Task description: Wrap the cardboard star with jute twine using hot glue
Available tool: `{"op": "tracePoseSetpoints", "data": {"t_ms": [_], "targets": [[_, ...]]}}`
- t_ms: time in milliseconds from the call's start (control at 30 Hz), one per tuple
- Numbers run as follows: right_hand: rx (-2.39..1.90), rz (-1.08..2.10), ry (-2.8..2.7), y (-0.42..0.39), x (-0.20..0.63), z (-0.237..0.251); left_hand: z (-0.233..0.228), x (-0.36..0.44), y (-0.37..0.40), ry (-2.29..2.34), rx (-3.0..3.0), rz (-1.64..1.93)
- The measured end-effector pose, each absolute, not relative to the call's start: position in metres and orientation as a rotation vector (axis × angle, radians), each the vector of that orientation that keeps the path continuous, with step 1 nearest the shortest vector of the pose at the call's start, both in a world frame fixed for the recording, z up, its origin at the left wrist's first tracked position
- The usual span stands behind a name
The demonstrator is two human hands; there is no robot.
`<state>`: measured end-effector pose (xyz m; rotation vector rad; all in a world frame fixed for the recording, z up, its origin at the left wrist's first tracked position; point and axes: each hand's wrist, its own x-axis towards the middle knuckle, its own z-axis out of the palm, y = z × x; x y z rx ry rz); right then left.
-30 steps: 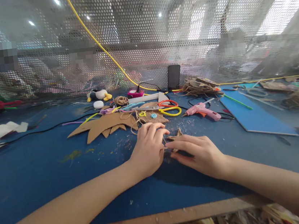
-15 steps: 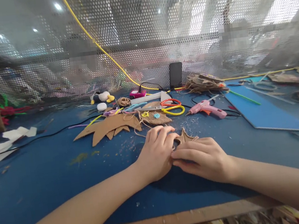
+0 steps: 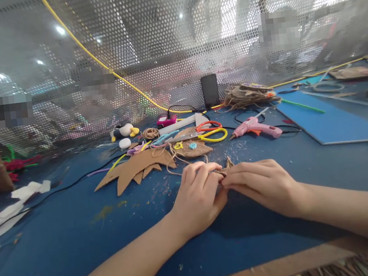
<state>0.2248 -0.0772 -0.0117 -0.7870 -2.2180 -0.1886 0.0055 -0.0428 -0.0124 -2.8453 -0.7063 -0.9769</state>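
1. A small brown cardboard piece (image 3: 227,166) with pointed tips sits at the middle of the blue desk (image 3: 64,233), pinched between both hands; only its upper points show above the fingers.
2. The left hand (image 3: 198,196) has its fingers curled narrow, fingertips closed on the left edge of the piece.
3. The right hand (image 3: 264,183) lies low with fingers extended leftward, closed on the right side of the piece — its fingertips meet those of the left hand.
4. Small crumbs and scraps lie scattered on the desk surface just beyond the hands.
5. Just behind the hands lies a round burlap pad (image 3: 190,148) with small yellow and blue bits on it; to its left, a large cardboard cutout with spiked edges (image 3: 135,166) lies flat, loose twine trailing across it.
6. Orange-and-yellow scissors (image 3: 208,131) rest beside the pad; a pink glue gun (image 3: 256,128) lies to their right, well apart from the hands.
7. Farther back — a twine coil (image 3: 150,133), a black phone (image 3: 210,91) upright against the perforated screen (image 3: 159,47), and a heap of jute (image 3: 249,95).
8. A blue sheet (image 3: 333,124) lies flat at the right.
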Motion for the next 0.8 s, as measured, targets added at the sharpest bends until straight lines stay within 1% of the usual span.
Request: {"op": "tracePoseSetpoints", "data": {"t_ms": [100, 300, 400, 533, 600, 700, 800], "targets": [[-0.854, -0.132, -2.154, -0.073, 0.228, -0.011, -0.011, 0.004, -0.043, -0.736, -2.804, -1.066], [-0.855, -0.044, -2.119, -0.068, 0.231, -0.006, -0.008, 0.003, -0.043, -0.829, -2.806, -1.116], [-0.996, -0.054, -2.13, -0.066, 0.237, -0.002, -0.007, 0.003, -0.041, -0.947, -2.766, -1.194], [-1.258, -0.186, -2.29, -0.063, 0.246, -0.004, -0.009, 0.001, -0.031, -1.133, -2.675, -1.352], [-1.374, -0.189, -2.335, -0.061, 0.25, -0.007, -0.01, 0.0, -0.026, -1.202, -2.651, -1.439], [-1.397, -0.066, -2.359, -0.057, 0.254, -0.011, -0.013, -0.002, -0.021, -1.29, -2.646, -1.522], [-1.289, 0.092, -2.364, -0.056, 0.255, -0.01, -0.015, -0.002, -0.02, -1.331, -2.656, -1.517]]}}
